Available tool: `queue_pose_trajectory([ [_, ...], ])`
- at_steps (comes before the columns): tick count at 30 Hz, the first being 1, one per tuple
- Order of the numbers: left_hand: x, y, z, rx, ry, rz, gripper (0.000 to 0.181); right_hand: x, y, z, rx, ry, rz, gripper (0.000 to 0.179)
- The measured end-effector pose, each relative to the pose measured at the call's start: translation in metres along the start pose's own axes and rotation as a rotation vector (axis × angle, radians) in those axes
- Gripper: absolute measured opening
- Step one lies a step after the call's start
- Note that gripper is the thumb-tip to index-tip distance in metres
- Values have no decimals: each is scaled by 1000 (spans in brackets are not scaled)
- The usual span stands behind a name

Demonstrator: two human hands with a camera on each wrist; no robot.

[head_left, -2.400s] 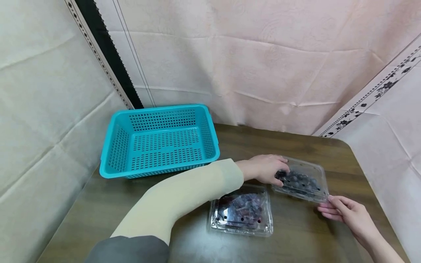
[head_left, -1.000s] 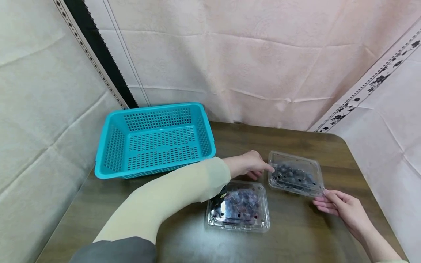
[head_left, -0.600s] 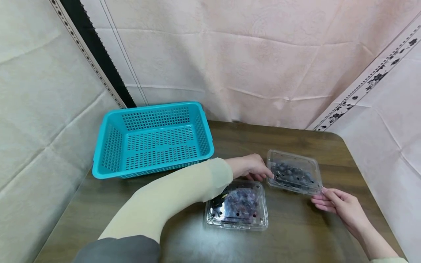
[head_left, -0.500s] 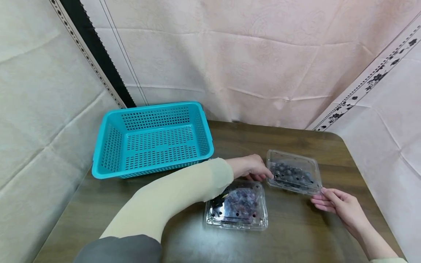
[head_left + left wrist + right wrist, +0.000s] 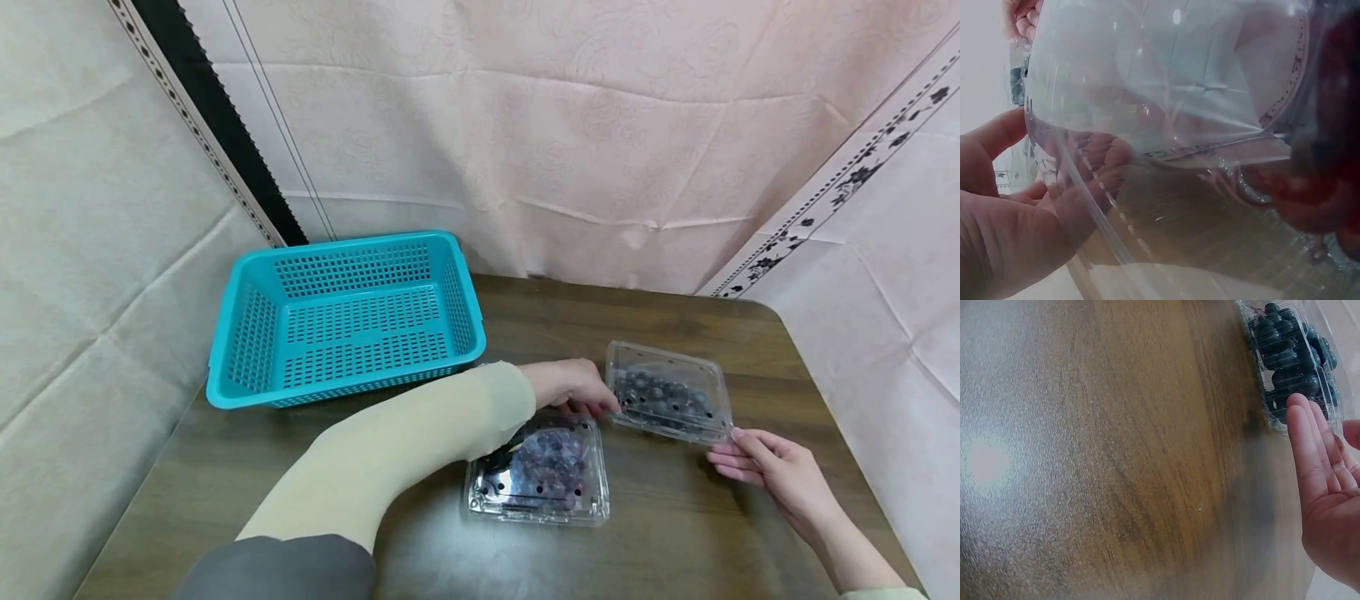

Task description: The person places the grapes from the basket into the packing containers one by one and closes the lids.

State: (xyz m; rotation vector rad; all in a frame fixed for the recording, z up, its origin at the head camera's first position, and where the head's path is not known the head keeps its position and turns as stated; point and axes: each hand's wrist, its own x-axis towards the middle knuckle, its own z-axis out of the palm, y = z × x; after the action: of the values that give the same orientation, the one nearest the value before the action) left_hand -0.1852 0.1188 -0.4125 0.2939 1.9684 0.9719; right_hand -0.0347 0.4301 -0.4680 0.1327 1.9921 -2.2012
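A clear plastic box of small dark grapes (image 5: 667, 392) lies on the right of the table in the head view, its lid down. My left hand (image 5: 581, 387) pinches its near left corner, fingers partly hidden below. At the near right corner, my right hand (image 5: 780, 467) holds the box between thumb and fingers, the fingers reaching under the edge. A second clear box of reddish-purple grapes (image 5: 551, 471) sits nearer to me, below my left wrist. Its transparent wall fills much of the left wrist view, with my left hand (image 5: 1016, 212) beside it.
A blue-green perforated basket (image 5: 352, 400) stands at the back left of the brown wooden table (image 5: 660, 533). Pale cloth (image 5: 562, 150) hangs behind the table and along both sides. My left sleeve (image 5: 405, 450) crosses in front of the basket.
My left hand has drawn back from the lid of the far box to its near left corner. My right hand keeps its hold. The view has shifted slightly.
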Motion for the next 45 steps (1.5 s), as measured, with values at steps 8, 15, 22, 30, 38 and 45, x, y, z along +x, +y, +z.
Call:
queue_pose_trajectory([
  [8,2,-1,4,-54,-72,-21,19,0,0,-2,12,5,3,33],
  [15,1,3,6,-34,-57,-13,20,0,0,-1,16,-7,-6,33],
  [22,-1,3,8,-49,-36,-22,18,-1,0,-1,36,-34,-13,33],
  [30,-1,1,8,-62,-38,-15,20,-2,0,-1,49,-52,0,35],
  [38,-2,3,-3,60,-39,8,24,3,0,1,31,-17,36,33],
  [45,-9,10,-14,261,33,37,28,5,1,-2,30,-44,49,33],
])
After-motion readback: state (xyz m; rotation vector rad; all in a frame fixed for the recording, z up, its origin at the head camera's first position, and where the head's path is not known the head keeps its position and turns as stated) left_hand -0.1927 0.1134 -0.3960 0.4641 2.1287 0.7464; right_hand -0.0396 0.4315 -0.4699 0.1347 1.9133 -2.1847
